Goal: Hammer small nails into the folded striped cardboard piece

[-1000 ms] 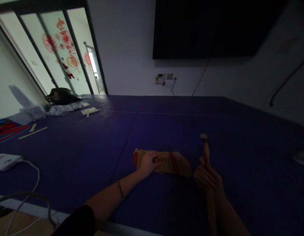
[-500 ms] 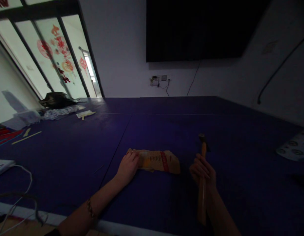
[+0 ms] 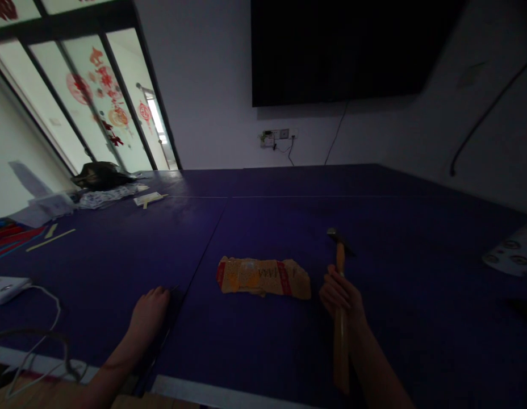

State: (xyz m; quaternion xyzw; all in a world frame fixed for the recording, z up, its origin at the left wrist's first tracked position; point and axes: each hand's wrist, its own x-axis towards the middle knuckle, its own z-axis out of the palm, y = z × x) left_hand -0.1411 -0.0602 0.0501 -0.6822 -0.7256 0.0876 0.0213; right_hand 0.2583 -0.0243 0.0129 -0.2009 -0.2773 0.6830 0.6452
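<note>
My left hand [image 3: 150, 311] rests on the purple tabletop [image 3: 263, 352], left of a dark seam. Its fingers are curled down over a thin, dark, nail-like rod [image 3: 175, 288], of which only the tip shows. My right hand [image 3: 343, 295] is wrapped round the wooden handle of a hammer [image 3: 341, 346], held upright with its metal head on top. Between my hands lies a torn piece of brown cardboard [image 3: 263, 277], printed with red bands and orange shapes; neither hand touches it.
A white device [image 3: 8, 288] with a white cable lies at the left edge. Behind it are red and blue strips [image 3: 12, 241], pale strips [image 3: 50, 240], papers and a black bag [image 3: 102, 175]. A patterned white object [image 3: 513, 253] stands at the far right. A dark screen [image 3: 352, 51] hangs on the wall.
My left hand has let go of the cardboard and moved left and down to the thin rod. The hammer has shifted slightly left in my right hand, its head turned.
</note>
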